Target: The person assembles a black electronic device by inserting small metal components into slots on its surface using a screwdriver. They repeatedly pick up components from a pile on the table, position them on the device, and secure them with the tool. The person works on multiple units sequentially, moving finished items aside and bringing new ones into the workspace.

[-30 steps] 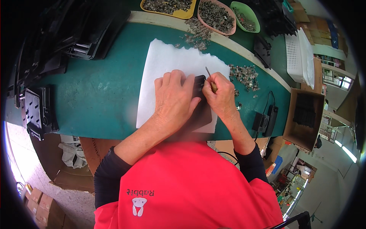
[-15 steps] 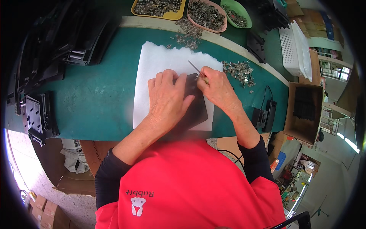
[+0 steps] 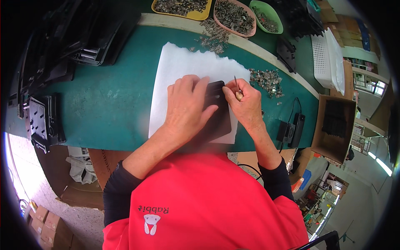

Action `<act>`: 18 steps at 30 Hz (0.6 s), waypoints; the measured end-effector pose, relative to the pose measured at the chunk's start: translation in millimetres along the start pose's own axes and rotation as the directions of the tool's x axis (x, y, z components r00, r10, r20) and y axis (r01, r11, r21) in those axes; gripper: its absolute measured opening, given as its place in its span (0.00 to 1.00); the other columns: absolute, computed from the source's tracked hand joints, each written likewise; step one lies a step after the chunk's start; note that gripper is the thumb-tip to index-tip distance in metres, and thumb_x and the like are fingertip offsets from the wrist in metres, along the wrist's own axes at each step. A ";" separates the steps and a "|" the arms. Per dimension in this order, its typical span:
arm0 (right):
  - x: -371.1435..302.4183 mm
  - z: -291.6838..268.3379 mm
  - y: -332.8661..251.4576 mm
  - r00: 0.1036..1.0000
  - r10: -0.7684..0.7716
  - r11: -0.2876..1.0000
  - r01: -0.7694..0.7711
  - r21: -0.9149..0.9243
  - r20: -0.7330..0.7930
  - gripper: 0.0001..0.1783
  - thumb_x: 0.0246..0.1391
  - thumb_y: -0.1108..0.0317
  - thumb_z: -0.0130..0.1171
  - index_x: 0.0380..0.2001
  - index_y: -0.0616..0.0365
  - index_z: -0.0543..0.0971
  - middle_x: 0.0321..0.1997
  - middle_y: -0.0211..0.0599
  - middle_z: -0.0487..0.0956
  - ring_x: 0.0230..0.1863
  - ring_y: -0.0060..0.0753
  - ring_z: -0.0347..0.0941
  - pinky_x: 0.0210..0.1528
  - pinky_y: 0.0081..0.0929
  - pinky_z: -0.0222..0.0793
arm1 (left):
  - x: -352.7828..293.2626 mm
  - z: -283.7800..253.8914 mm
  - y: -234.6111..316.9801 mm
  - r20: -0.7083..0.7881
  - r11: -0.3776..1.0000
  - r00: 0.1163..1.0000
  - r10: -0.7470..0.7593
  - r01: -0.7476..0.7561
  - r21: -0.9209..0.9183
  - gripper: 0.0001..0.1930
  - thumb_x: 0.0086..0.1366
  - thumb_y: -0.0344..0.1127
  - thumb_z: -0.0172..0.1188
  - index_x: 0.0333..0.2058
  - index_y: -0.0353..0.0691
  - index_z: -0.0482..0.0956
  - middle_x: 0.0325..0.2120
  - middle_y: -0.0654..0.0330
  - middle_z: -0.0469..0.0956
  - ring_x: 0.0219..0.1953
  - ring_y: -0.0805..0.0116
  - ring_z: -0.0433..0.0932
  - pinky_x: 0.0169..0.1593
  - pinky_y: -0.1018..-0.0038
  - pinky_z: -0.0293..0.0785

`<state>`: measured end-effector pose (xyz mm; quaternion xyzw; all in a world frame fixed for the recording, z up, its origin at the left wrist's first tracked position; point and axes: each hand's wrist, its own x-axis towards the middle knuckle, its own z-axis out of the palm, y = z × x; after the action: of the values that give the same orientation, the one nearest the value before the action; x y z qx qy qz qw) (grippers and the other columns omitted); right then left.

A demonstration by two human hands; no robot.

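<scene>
A dark, flat plastic panel [image 3: 219, 118] lies on a white foam sheet [image 3: 166, 68] on the green table. My left hand [image 3: 183, 104] rests over the panel's left side, thumb apart from the fingers. Those fingers partly hide the panel. In my right hand [image 3: 246, 106] is a thin metal-shafted tool [image 3: 236, 81] with a yellowish handle, held against the palm, its tip pointing away from me. The thumb and forefinger of that hand meet at the panel's far right corner. Whether they pinch a small part there, I cannot tell.
Small metal clips [image 3: 266, 81] lie heaped right of the foam, with another pile [image 3: 214, 37] beyond it. Yellow [image 3: 203, 16], pink [image 3: 253, 29] and green [image 3: 278, 27] trays hold more. Right, a black adapter [image 3: 296, 129] and cardboard box [image 3: 318, 137]; left, black plastic housings [image 3: 52, 121].
My right hand has drawn slightly back from the panel's top. The tool has swung from slanting up-left over the panel to pointing nearly straight away. My left hand stays on the panel.
</scene>
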<state>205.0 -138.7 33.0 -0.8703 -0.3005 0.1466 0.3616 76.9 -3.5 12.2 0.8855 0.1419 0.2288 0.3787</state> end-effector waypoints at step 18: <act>-6.4 2.5 -11.2 0.993 -0.068 0.996 0.073 -0.052 0.095 0.09 0.50 0.68 0.65 0.33 0.62 0.82 0.28 0.41 0.82 0.27 0.30 0.77 0.33 0.27 0.72 | 26.8 -26.6 -5.8 0.353 0.870 0.893 0.279 -0.391 0.300 0.13 0.52 0.27 0.59 0.37 0.45 0.84 0.37 0.59 0.73 0.43 0.61 0.72 0.45 0.67 0.68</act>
<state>194.2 -135.2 39.5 -0.8611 -0.3515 0.1656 0.3280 85.7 27.9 32.1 0.9752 -0.0345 0.1250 0.1793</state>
